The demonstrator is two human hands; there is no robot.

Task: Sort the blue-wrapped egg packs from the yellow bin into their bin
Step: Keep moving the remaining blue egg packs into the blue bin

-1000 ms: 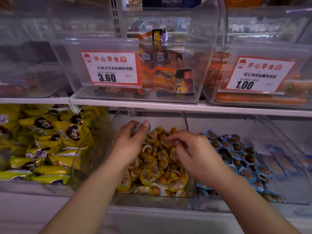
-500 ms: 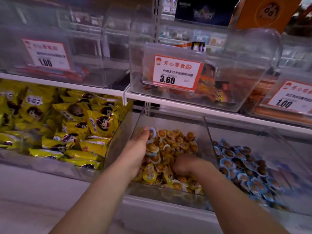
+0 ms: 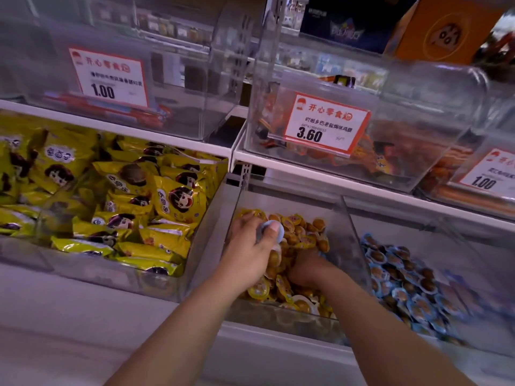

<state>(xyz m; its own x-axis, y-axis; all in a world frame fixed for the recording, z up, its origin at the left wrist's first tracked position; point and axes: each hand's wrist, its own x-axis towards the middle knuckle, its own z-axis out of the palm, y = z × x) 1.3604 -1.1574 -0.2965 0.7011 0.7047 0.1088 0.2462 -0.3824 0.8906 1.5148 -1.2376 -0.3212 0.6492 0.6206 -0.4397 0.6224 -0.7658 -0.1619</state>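
A clear bin (image 3: 351,227) on the lower shelf holds a heap of yellow-wrapped egg packs (image 3: 303,232). My left hand (image 3: 250,252) is over its left side and pinches a blue-wrapped egg pack (image 3: 266,229) under the thumb. My right hand (image 3: 303,267) is dug into the heap with its fingers buried, so I cannot see what they hold. To the right, another clear bin (image 3: 418,227) holds several blue-wrapped egg packs (image 3: 404,277).
A bin of large yellow snack bags (image 3: 117,196) sits to the left. The upper shelf (image 3: 306,169) overhangs with clear bins and price cards marked 3.60 (image 3: 324,123) and 1.00 (image 3: 108,76). A white shelf ledge (image 3: 83,316) runs along the front.
The camera has swung left and down. My right hand has pushed deeper into the yellow packs, while my left hand keeps the blue pack pinched.
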